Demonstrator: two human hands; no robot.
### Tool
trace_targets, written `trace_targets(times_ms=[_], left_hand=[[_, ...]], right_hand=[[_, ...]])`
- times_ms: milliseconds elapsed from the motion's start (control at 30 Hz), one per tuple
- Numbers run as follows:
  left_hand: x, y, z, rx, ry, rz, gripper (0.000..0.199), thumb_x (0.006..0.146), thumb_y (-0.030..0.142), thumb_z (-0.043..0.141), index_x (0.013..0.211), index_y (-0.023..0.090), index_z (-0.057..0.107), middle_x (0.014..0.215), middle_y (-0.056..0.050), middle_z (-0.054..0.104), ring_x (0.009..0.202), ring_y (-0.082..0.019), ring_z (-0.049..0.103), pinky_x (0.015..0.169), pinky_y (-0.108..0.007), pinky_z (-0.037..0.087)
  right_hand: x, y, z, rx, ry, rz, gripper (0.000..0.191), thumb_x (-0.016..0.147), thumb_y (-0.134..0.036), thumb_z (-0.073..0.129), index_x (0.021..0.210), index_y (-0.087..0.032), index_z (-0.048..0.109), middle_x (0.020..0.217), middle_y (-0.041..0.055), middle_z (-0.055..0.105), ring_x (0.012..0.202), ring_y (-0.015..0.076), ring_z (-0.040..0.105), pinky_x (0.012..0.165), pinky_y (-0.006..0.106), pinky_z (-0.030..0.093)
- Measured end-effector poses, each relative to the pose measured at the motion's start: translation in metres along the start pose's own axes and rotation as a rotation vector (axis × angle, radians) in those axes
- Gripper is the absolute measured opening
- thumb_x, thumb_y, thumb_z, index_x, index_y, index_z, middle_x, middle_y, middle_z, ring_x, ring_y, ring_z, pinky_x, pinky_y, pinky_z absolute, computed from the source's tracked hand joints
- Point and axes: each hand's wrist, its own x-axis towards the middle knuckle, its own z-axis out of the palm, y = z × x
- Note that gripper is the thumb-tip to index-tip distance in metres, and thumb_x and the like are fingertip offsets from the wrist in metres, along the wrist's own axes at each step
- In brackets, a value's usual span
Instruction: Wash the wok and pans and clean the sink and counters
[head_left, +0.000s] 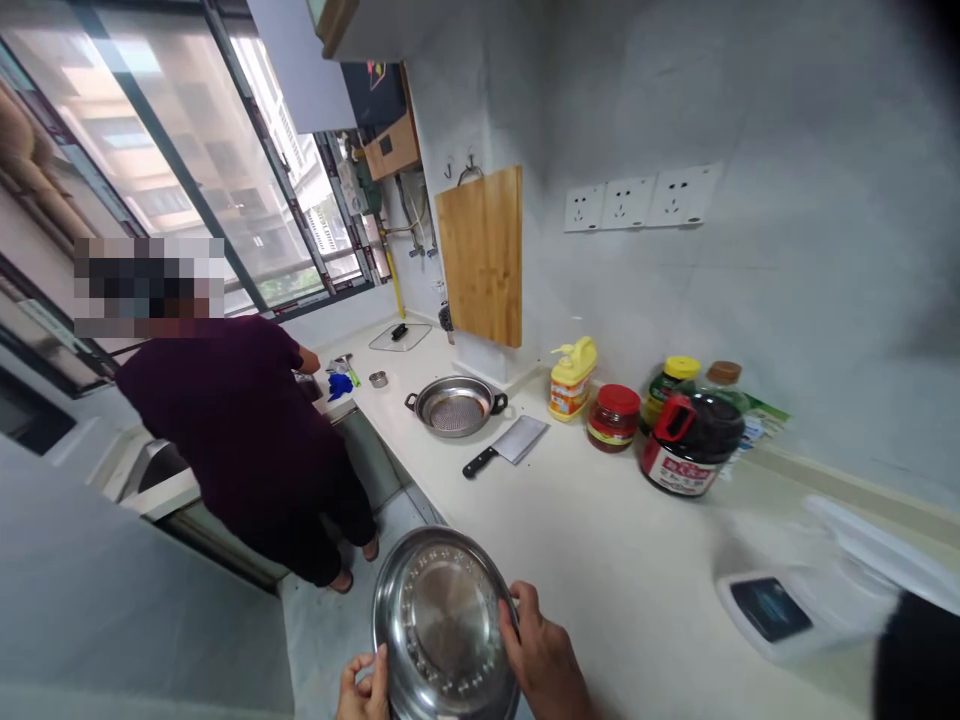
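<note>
A round stainless steel basin (pixel 450 620) is tilted in front of me at the counter's edge, with a ring of stamped marks round its flat centre. My left hand (pixel 364 685) grips its lower left rim, thumb on the near face. On the opposite side my right hand (pixel 544 645) holds the right rim, fingers wrapped over the edge. Beyond the basin, a cleaver (pixel 510 445) with a black handle lies on the counter. Behind it stands a two-handled steel pan (pixel 457 408) with a perforated bottom. Neither hand touches these.
Along the wall stand a yellow pump bottle (pixel 572 380), a red-lidded jar (pixel 613 418) and a large dark sauce jug (pixel 691 445). A white plastic container (pixel 810 600) is at right. A wooden cutting board (pixel 484 260) hangs behind. Another person (pixel 240 440) stands at the left counter.
</note>
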Motion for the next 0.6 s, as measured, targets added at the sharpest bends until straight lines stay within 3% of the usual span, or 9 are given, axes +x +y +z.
trace_targets(times_ms=[133,233,333,467,600], left_hand=[[0.06,0.054,0.028,-0.047,-0.237,0.115,0.064,0.061,0.086,0.052,0.076,0.024,0.052,0.043,0.006,0.053,0.042,-0.02,0.053,0.05,-0.031,0.04],[0.087,0.094,0.058,0.031,-0.385,0.273,0.06,0.067,0.083,0.052,0.071,0.023,0.052,0.047,0.003,0.058,0.044,-0.018,0.055,0.054,-0.03,0.041],[0.109,0.124,0.089,0.041,-0.472,0.38,0.057,0.072,0.077,0.055,0.083,0.02,0.056,0.048,0.002,0.06,0.047,-0.018,0.057,0.057,-0.03,0.042],[0.14,0.142,0.13,-0.1,-0.589,0.292,0.068,0.07,0.073,0.061,0.108,0.016,0.055,0.043,0.008,0.052,0.042,-0.015,0.05,0.049,-0.026,0.037],[0.161,0.141,0.175,-0.206,-0.881,0.124,0.07,0.052,0.085,0.062,0.075,0.019,0.055,0.039,0.008,0.045,0.034,-0.009,0.038,0.04,-0.023,0.025]], right_hand=[[0.045,0.017,0.012,0.1,0.007,0.271,0.022,0.097,-0.042,0.034,0.095,-0.023,0.044,0.065,0.0008,0.064,0.05,0.0194,0.064,0.049,0.027,0.043],[0.069,0.043,0.012,0.093,0.029,0.494,0.022,0.093,-0.046,0.035,0.087,-0.026,0.039,0.062,-0.001,0.061,0.051,0.0196,0.062,0.049,0.028,0.043],[0.084,0.072,0.018,0.074,0.083,0.637,0.024,0.088,-0.051,0.039,0.083,-0.027,0.037,0.055,-0.0046,0.054,0.047,0.0186,0.056,0.048,0.028,0.042],[0.084,0.103,0.035,0.086,0.179,0.712,0.031,0.082,-0.058,0.044,0.082,-0.027,0.04,0.053,-0.0042,0.053,0.046,0.0184,0.054,0.05,0.029,0.043],[0.064,0.12,0.043,0.037,0.283,0.868,0.039,0.075,-0.064,0.049,0.081,-0.026,0.048,0.06,0.0027,0.064,0.056,0.023,0.063,0.056,0.032,0.048]])
